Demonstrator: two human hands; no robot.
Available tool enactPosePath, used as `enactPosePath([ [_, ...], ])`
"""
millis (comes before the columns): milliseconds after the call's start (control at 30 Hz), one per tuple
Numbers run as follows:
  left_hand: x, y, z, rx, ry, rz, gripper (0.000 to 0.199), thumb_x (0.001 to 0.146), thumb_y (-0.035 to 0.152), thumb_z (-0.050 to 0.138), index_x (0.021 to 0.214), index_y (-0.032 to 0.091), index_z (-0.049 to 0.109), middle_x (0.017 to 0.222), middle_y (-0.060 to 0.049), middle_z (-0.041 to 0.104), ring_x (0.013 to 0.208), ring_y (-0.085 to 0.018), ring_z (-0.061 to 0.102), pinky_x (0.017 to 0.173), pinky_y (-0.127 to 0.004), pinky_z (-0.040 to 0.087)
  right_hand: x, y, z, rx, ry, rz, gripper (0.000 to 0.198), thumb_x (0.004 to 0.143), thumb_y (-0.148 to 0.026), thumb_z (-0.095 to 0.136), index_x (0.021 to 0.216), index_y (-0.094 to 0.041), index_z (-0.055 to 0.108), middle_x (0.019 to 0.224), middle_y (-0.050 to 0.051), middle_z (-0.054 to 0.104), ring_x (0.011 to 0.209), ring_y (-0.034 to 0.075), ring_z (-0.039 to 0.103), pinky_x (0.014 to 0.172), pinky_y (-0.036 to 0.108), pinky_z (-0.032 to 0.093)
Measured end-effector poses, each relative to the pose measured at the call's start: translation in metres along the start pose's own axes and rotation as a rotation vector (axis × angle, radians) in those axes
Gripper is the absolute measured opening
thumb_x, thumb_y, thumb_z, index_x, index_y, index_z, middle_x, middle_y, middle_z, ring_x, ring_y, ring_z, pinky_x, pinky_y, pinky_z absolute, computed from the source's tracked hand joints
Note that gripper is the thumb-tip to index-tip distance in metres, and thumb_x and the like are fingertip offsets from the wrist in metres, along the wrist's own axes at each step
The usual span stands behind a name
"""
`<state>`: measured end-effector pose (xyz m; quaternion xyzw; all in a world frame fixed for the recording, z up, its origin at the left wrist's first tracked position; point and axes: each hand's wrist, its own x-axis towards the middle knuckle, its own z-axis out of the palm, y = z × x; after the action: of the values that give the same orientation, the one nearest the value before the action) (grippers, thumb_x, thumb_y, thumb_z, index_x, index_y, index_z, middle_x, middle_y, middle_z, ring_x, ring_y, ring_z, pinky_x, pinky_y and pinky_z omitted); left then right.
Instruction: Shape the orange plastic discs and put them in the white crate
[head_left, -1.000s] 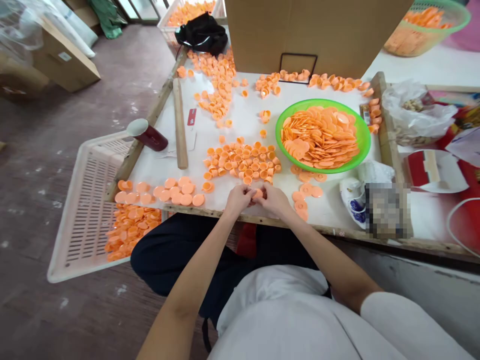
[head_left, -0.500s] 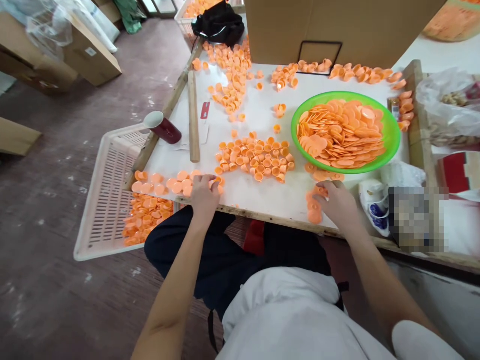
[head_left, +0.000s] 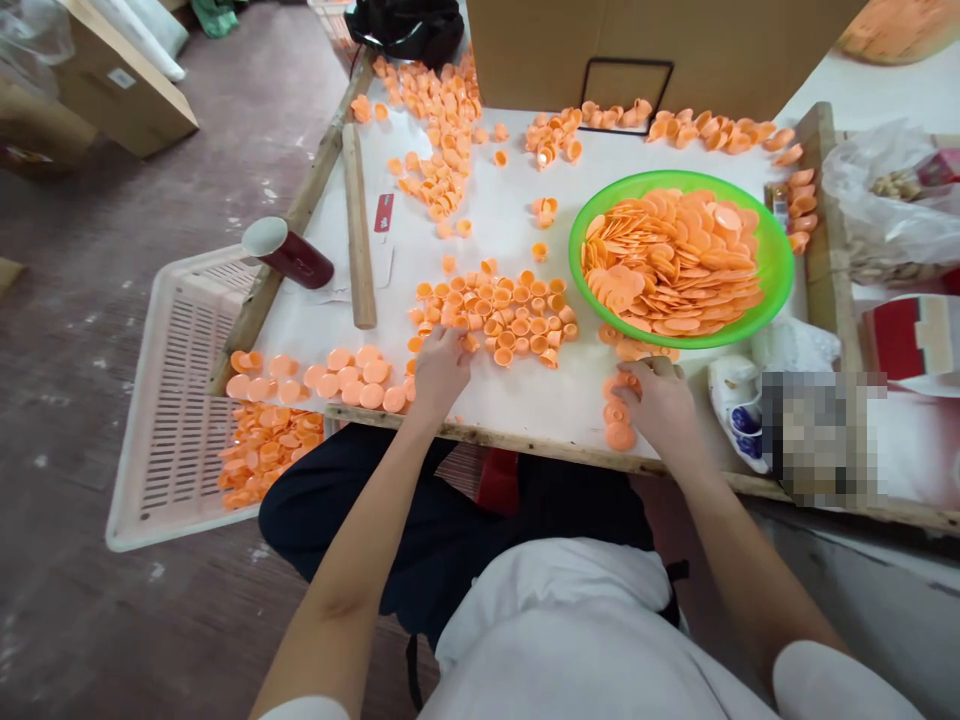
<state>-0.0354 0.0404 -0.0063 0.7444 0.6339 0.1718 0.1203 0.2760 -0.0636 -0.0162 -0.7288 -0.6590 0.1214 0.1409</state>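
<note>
My left hand reaches the near left side of a cluster of small orange plastic cups, its fingers closed on one cup at the edge. My right hand is bent over a short row of flat orange discs, fingertips pinched at a disc near the row's top; the fingers partly hide it. Just beyond stands a green bowl heaped with orange discs. Left of my left hand, several capped orange pieces lie along the table's front edge.
A white plastic crate with orange pieces stands at the table's left. A maroon mug and wooden stick lie on the left side. A cardboard box stands at the back; plastic bags lie right.
My left hand has moved from the capped pieces at the front edge rightward and up to the cups. My right hand has stayed by the discs. The view has shifted slightly.
</note>
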Motion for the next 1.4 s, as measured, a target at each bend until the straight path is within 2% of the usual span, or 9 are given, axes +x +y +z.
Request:
enactPosePath([
  [133,-0.019,0.008,-0.021,-0.126,-0.014,-0.066,0.027,0.079,0.019,0.060,0.106,0.017,0.060,0.101,-0.006,0.061,0.067,-0.013,0.057,0.073,-0.029,0.048,0.004,0.001,0.002,0.075,0.025,-0.011,0.015,0.083,-0.025,0.057,0.092,-0.018,0.067,0.092,0.011,0.062,0.089,0.027,0.054,0.078,0.039,0.044],
  [233,-0.037,0.024,-0.036,-0.148,-0.071,-0.066,0.026,0.080,0.018,0.059,0.105,0.016,0.061,0.097,-0.005,0.061,0.060,-0.011,0.055,0.068,-0.028,0.048,0.006,0.000,0.002,0.113,0.075,0.014,0.013,0.083,-0.027,0.059,0.090,-0.018,0.065,0.089,0.010,0.063,0.087,0.027,0.055,0.075,0.038,0.044],
  [467,-0.059,0.057,-0.029,-0.030,-0.318,-0.056,0.030,0.077,0.012,0.057,0.106,0.014,0.064,0.103,-0.009,0.056,0.073,-0.017,0.061,0.075,-0.032,0.051,-0.002,-0.007,-0.007,0.321,0.162,0.040,0.020,0.086,-0.039,0.060,0.083,-0.020,0.067,0.090,0.008,0.061,0.075,0.020,0.057,0.070,0.034,0.045],
  [567,-0.061,0.063,-0.013,-0.053,-0.325,-0.031,0.031,0.080,0.014,0.056,0.110,0.015,0.064,0.105,-0.010,0.054,0.079,-0.019,0.062,0.078,-0.033,0.052,-0.008,-0.017,-0.004,0.506,0.093,0.085,0.025,0.085,-0.045,0.061,0.084,-0.021,0.064,0.089,0.006,0.063,0.068,0.016,0.056,0.066,0.031,0.046],
  [733,-0.066,0.058,0.010,-0.249,-0.279,-0.047,0.034,0.081,0.018,0.059,0.115,0.017,0.059,0.105,-0.008,0.056,0.079,-0.016,0.062,0.079,-0.031,0.051,-0.012,-0.045,0.019,0.854,-0.156,0.117,0.026,0.085,-0.047,0.059,0.086,-0.021,0.060,0.071,0.001,0.063,0.059,0.014,0.056,0.058,0.027,0.046],
  [900,-0.065,0.041,0.005,-0.512,-0.331,-0.185,0.040,0.079,0.027,0.066,0.117,0.017,0.056,0.096,-0.004,0.060,0.066,-0.011,0.059,0.069,-0.027,0.052,0.002,-0.078,0.038,1.023,-0.281,0.110,0.025,0.082,-0.045,0.061,0.085,-0.020,0.058,0.069,0.000,0.063,0.056,0.013,0.058,0.056,0.027,0.047],
  [1033,-0.056,0.041,-0.008,-0.716,-0.392,-0.363,0.024,0.087,0.029,0.056,0.104,0.014,0.061,0.084,-0.004,0.066,0.067,-0.012,0.063,0.066,-0.024,0.053,0.018,-0.099,0.042,0.957,-0.302,0.086,0.018,0.080,-0.038,0.060,0.080,-0.020,0.058,0.069,0.000,0.064,0.056,0.013,0.058,0.056,0.026,0.045],
  [1200,-0.049,0.048,-0.001,-0.806,-0.461,-0.422,0.013,0.081,0.024,0.065,0.087,0.012,0.062,0.071,-0.004,0.066,0.063,-0.014,0.065,0.061,-0.025,0.054,0.030,-0.107,0.043,0.655,-0.281,0.016,0.020,0.079,-0.036,0.063,0.068,-0.020,0.057,0.067,-0.001,0.064,0.062,0.013,0.057,0.059,0.026,0.039],
  [1400,-0.044,0.043,0.005,-0.937,-0.517,-0.537,0.012,0.077,0.015,0.071,0.082,0.011,0.061,0.072,-0.004,0.068,0.065,-0.014,0.068,0.065,-0.026,0.057,0.038,-0.104,0.040,0.643,-0.415,0.008,0.016,0.080,-0.036,0.062,0.079,-0.020,0.061,0.071,-0.001,0.066,0.064,0.013,0.058,0.061,0.025,0.039],
])
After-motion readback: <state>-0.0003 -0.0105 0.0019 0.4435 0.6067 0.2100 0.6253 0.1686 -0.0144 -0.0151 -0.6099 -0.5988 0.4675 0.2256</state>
